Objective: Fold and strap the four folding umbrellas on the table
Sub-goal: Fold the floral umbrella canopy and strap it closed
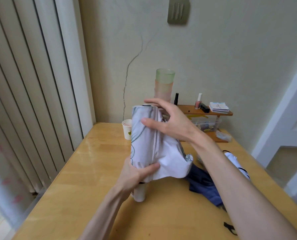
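A white folding umbrella [149,141] with grey-green line print stands upright over the wooden table [85,170], its pale handle pointing down. My left hand [135,174] grips its lower end, thumb pressed across the gathered fabric. My right hand [168,122] is at the upper part, thumb on the cloth, fingers spread and loosely curved over the top. Loose white fabric bulges out to the right. A dark blue umbrella [204,186] lies on the table behind my right forearm, and part of another white umbrella [234,160] shows beyond it.
A paper cup [127,129] stands at the table's far left. Stacked green and pink tumblers [164,85], small bottles and cards sit on a wooden shelf [204,111] against the wall. A clear box [208,124] sits below it. A black strap [230,227] lies near the front right.
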### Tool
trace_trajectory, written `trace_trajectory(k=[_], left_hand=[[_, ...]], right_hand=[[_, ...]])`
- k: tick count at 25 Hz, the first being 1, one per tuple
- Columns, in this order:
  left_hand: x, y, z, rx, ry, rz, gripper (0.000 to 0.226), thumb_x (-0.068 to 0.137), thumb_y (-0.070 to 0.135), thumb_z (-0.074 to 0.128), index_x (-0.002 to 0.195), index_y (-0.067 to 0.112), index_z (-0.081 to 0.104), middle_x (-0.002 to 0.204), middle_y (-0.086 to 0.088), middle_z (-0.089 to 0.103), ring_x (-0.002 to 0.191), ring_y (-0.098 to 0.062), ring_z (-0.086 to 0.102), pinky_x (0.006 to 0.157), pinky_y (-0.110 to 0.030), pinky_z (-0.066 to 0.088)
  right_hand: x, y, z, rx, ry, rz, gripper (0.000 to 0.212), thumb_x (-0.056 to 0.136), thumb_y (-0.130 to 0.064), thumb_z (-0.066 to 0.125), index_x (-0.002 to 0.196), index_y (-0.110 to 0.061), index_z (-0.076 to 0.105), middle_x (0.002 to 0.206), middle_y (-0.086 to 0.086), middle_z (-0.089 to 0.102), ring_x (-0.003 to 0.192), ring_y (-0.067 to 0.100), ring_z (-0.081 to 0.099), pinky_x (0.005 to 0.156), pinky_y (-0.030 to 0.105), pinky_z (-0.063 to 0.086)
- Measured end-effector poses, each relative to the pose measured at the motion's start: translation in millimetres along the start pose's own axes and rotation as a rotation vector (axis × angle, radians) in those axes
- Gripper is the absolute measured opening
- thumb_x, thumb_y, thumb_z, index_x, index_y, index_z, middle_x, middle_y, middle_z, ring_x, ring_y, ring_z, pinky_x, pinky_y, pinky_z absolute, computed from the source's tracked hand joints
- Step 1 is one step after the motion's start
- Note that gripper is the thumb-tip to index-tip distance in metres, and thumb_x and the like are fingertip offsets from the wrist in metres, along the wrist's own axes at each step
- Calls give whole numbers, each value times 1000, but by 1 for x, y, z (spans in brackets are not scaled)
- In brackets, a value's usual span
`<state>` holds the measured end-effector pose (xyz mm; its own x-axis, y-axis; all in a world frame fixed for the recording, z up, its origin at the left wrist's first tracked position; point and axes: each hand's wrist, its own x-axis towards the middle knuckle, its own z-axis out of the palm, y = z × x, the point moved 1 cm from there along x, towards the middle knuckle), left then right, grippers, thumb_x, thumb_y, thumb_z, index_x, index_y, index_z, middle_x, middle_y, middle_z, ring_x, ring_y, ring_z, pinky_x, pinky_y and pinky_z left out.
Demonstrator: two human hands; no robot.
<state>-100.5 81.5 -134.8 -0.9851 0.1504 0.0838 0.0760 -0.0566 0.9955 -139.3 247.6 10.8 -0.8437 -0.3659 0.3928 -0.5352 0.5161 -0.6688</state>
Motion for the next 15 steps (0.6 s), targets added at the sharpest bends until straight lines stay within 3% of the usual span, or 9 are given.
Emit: trace_trajectory(k=[1, 3, 5, 7, 9, 11, 13, 15], left_hand=[[1, 1, -5, -41, -5, -5, 52, 69, 27, 93, 114, 12, 73, 98, -9, 81, 87, -31, 77, 71, -41, 61], [3, 8, -16, -133, -29, -35, 48, 71, 23, 89, 113, 9, 71, 95, -17, 78, 72, -39, 74, 60, -40, 57], [3, 14, -26, -167, -41, -63, 42, 69, 21, 89, 102, 4, 69, 81, -23, 70, 55, -34, 64, 54, -38, 55], [4, 18, -35, -140, -29, -30, 43, 67, 22, 90, 94, -1, 67, 73, -26, 65, 50, -30, 58, 48, -33, 51], [6, 19, -40, -104, -8, -11, 44, 70, 22, 90, 97, -4, 66, 77, -32, 66, 55, -32, 59, 46, -31, 49], [9, 16, -43, -89, 23, -17, 49, 71, 24, 92, 102, -5, 68, 88, -40, 66, 60, -34, 60, 50, -32, 51], [11, 14, -41, -115, 51, -18, 49, 71, 25, 93, 105, -3, 71, 97, -38, 69, 63, -36, 63, 57, -37, 56], [12, 14, -38, -179, 85, -37, 48, 70, 23, 93, 108, 0, 73, 104, -29, 74, 72, -37, 68, 70, -48, 60]], right_hand=[[-8, 7, 1, -16, -22, 39, 72, 86, -57, 81, 150, -39, 52, 145, -20, 59, 131, -4, 56, 110, 29, 46], [-25, 20, 9, 38, 24, 66, 72, 86, -52, 83, 151, -39, 52, 141, -23, 61, 127, -6, 59, 106, 22, 48], [-36, 29, 17, 215, 149, 82, 56, 89, -33, 85, 140, -26, 65, 124, -14, 72, 112, 1, 70, 96, 21, 56], [-40, 35, 22, 292, 282, 77, 34, 88, -25, 86, 119, -16, 76, 104, -3, 79, 95, 10, 75, 83, 24, 58], [-41, 38, 26, 286, 359, 62, 17, 88, -23, 85, 99, -12, 78, 82, -6, 78, 72, 10, 70, 70, 21, 53], [-43, 36, 31, 280, 406, 28, 14, 90, -21, 83, 99, -14, 74, 73, -15, 70, 62, 3, 61, 65, 18, 48], [-51, 37, 32, 326, 388, 17, 27, 91, -23, 83, 114, -20, 69, 92, -14, 69, 79, 3, 67, 74, 23, 53], [-62, 42, 31, 261, 198, 49, 49, 86, -29, 88, 128, -30, 63, 121, -15, 66, 112, 3, 66, 95, 22, 52]])
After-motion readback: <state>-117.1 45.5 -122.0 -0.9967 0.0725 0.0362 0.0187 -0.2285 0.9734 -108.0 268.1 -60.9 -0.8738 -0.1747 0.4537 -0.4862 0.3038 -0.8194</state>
